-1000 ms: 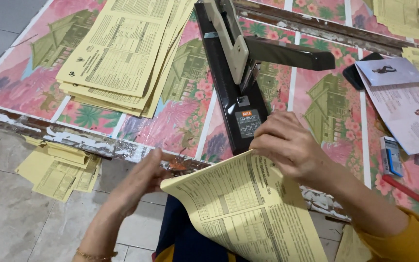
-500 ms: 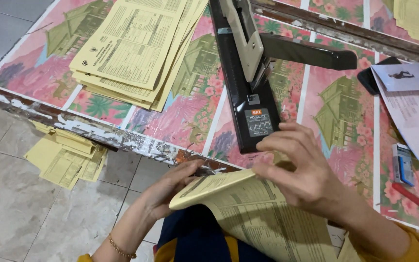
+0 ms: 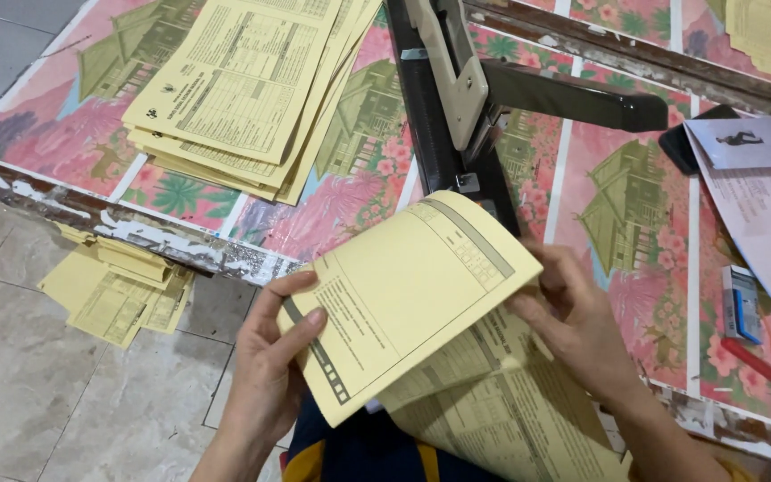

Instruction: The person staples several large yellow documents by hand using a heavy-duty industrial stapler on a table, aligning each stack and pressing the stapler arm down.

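Both my hands hold a bundle of yellow printed forms (image 3: 403, 299) over my lap, at the table's front edge. My left hand (image 3: 274, 357) grips the bundle's left edge, thumb on top. My right hand (image 3: 582, 321) grips the right side, where the top sheets are folded over and curve upward. Just beyond the bundle stands a large black long-arm stapler (image 3: 457, 98) with a grey lever and a black handle pointing right; the paper hides its front end.
A stack of yellow forms (image 3: 243, 89) lies on the flowered table cover (image 3: 635, 223) at the far left. More yellow forms (image 3: 118, 286) lie on the tiled floor. At the right are white papers (image 3: 769, 214), a dark phone (image 3: 680, 147), a small blue box (image 3: 741, 303) and a red pen (image 3: 765, 370).
The top sheets of the bundle have been folded over and lifted up in front of the stapler. My left hand moved from under the paper to gripping its left edge.
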